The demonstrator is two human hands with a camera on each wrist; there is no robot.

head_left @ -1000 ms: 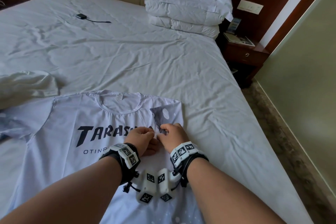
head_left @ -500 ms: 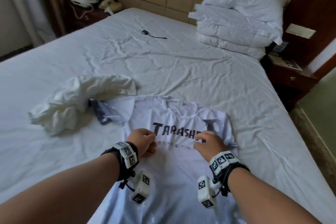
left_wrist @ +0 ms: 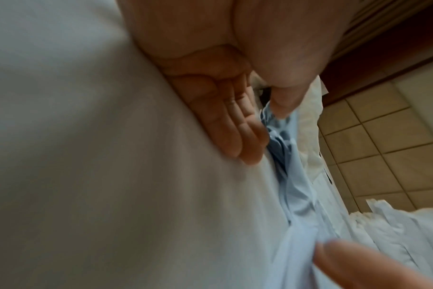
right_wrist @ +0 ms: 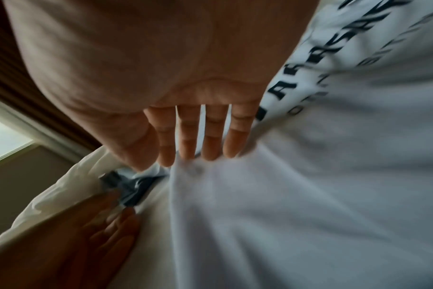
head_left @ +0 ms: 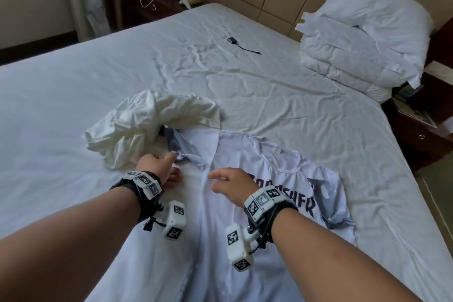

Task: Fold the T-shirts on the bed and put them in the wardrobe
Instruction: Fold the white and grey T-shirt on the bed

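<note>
- The printed T-shirt (head_left: 245, 203) lies face up on the bed (head_left: 269, 95), near its closer edge; its right sleeve is already turned in over the chest, while the left sleeve (head_left: 186, 147) is spread out towards a crumpled cream shirt (head_left: 147, 120) that touches it.
- The left hand (head_left: 157, 167) pinches the hem of that sleeve between thumb and forefinger, other fingers flat on the sheet.
- The right hand (head_left: 230, 181) is loose and holds nothing, its straight fingertips (right_wrist: 210, 148) brushing the cloth beside the chest print.
- The step looks like the left-side fold. To do it well:
  - plant the right hand flat along the intended crease, so the body does not slide;
  - lift the sleeve clear of the cream shirt before swinging it in, or that shirt may drag along;
  - lay it to mirror the right side, then smooth outwards, as thin cloth will probably bunch.
</note>
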